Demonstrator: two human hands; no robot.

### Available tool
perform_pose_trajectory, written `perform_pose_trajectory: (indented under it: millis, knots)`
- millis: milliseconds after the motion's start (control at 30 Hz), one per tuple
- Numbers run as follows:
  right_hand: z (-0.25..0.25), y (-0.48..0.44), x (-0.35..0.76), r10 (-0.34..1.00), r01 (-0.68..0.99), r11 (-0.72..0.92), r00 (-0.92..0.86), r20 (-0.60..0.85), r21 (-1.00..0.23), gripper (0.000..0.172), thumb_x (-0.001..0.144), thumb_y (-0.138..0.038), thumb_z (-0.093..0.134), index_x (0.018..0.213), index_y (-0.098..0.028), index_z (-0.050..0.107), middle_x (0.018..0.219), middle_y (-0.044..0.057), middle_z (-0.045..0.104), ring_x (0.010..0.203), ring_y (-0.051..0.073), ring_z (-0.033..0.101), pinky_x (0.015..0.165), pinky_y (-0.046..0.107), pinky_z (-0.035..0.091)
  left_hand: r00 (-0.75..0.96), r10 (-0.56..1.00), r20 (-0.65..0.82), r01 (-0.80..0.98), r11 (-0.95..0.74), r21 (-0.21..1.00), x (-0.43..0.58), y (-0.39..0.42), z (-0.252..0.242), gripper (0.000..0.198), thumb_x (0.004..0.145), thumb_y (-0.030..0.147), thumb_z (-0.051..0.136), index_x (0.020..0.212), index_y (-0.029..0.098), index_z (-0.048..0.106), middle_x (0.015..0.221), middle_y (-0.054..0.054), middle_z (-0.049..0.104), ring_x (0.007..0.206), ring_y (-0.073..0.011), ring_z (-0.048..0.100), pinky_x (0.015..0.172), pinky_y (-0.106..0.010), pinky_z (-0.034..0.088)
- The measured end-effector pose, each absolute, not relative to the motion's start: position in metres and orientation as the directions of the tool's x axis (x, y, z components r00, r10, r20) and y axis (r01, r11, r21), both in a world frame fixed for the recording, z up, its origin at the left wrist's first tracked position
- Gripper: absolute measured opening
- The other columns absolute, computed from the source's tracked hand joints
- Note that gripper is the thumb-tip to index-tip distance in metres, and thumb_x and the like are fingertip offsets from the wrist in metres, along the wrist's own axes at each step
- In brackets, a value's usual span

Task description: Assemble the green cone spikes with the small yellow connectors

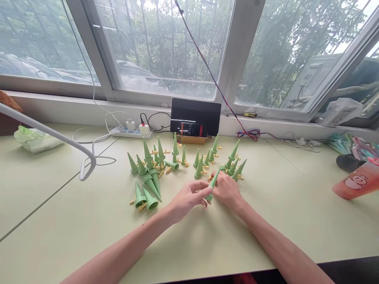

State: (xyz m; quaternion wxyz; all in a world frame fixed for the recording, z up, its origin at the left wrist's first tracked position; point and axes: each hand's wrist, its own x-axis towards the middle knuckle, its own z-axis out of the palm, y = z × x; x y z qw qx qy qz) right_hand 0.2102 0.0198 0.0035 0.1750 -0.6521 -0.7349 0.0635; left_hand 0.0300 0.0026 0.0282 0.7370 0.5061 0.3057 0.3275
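In the middle of the table, my left hand (194, 196) is closed on a green cone-shaped plant watering spike (214, 179), tip tilted up and to the right. Just beside it my right hand (226, 188) has its fingers curled in, partly behind the spike; what they hold is hidden. To the left stands and lies a group of green spikes (145, 152), several with small yellow valves (142, 206) at the base. Beyond my hands is another cluster of spikes (197, 172), with more spikes (233, 152) upright behind my right hand.
A phone (193, 129) leans on a black tablet (195, 108) at the back. A power strip (132, 133) with cables lies to its left. A white curved bar (59, 136) crosses the left side. At right are a red cup (357, 181) and plastic bags (340, 144).
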Motion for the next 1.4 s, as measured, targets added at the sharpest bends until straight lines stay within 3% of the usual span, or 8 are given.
perform_pose_trajectory:
  millis: [367,633,833,1000,1200,1400]
  knots:
    - [0.002,0.022,0.210,0.973,0.931,0.193,-0.141,0.184,-0.310,0.017,0.096,-0.014,0.049,0.081,-0.018,0.055,0.083,0.004,0.062,0.069,0.016,0.055,0.058,0.025,0.030,0.557,0.830,0.004,-0.180,0.117,0.977,0.029,0.004,0.026,0.035,0.077,0.041,0.080,0.103,0.018,0.072,0.101,-0.008,0.068,0.080,-0.0163,0.061,0.075,-0.032,0.053]
    - [0.001,0.023,0.212,0.972,0.919,0.199,-0.139,0.191,-0.341,0.017,0.097,-0.015,0.048,0.082,-0.018,0.055,0.085,0.005,0.065,0.071,0.017,0.058,0.059,0.026,0.032,0.404,0.915,0.010,-0.152,0.056,0.987,0.027,0.005,0.032,0.035,0.081,0.038,0.078,0.108,0.018,0.067,0.089,-0.005,0.070,0.074,-0.0151,0.065,0.085,-0.034,0.052]
    - [-0.002,0.023,0.213,0.965,0.903,0.216,-0.140,0.221,-0.370,0.017,0.097,-0.015,0.047,0.082,-0.018,0.055,0.083,0.006,0.066,0.070,0.018,0.059,0.060,0.026,0.034,0.335,0.942,0.007,-0.184,0.058,0.981,0.029,0.005,0.035,0.043,0.079,0.043,0.077,0.111,0.017,0.065,0.108,-0.010,0.068,0.080,-0.0200,0.068,0.068,-0.033,0.055]
    - [-0.002,0.023,0.213,0.955,0.841,0.262,-0.156,0.252,-0.474,0.018,0.098,-0.018,0.046,0.082,-0.020,0.055,0.081,0.004,0.065,0.068,0.017,0.057,0.060,0.025,0.036,0.307,0.952,-0.007,-0.232,0.082,0.969,0.029,0.006,0.031,0.049,0.082,0.042,0.075,0.120,0.017,0.057,0.103,-0.011,0.068,0.072,-0.0172,0.064,0.060,-0.030,0.049]
    - [-0.003,0.022,0.212,0.944,0.820,0.317,-0.222,0.244,-0.477,0.018,0.096,-0.020,0.049,0.079,-0.020,0.054,0.078,0.001,0.063,0.067,0.015,0.056,0.061,0.025,0.037,0.402,0.915,-0.032,-0.416,0.214,0.884,0.029,0.010,0.029,0.042,0.084,0.033,0.070,0.119,0.014,0.059,0.105,-0.014,0.071,0.074,-0.0175,0.063,0.064,-0.031,0.048]
    - [0.000,0.020,0.210,0.935,0.800,0.325,-0.191,0.298,-0.504,0.010,0.094,-0.022,0.055,0.085,-0.019,0.057,0.079,0.001,0.062,0.065,0.015,0.055,0.062,0.025,0.039,0.378,0.921,-0.090,-0.499,0.285,0.818,0.029,0.011,0.032,0.026,0.085,0.025,0.064,0.108,0.013,0.065,0.096,-0.012,0.071,0.065,-0.0147,0.058,0.060,-0.029,0.045]
